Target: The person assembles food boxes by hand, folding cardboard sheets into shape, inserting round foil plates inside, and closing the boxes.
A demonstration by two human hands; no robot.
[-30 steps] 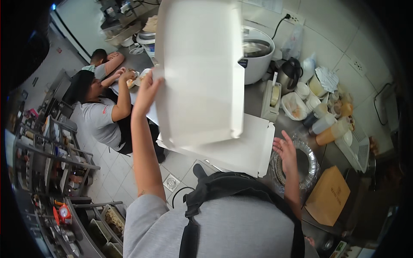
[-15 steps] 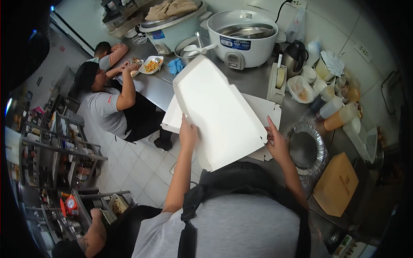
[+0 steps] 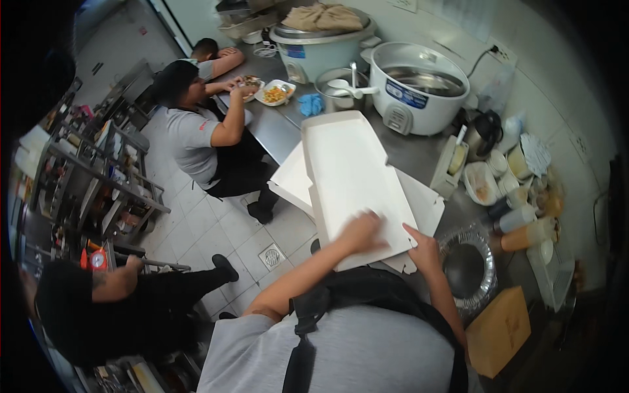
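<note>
Right hand [image 3: 424, 251], gripping the near right corner of the open white carton [image 3: 357, 177]; left hand [image 3: 362, 234], blurred over its near end, closure indeterminable. The carton's long axis runs forward-left, overlapping a second carton [image 3: 424, 204] at the steel surface [image 3: 414, 154].

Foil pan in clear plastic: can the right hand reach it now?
Probably yes: the foil pan lies beside the right hand, nothing visible between, though that hand holds the white cardboard tray at a corner.
</note>
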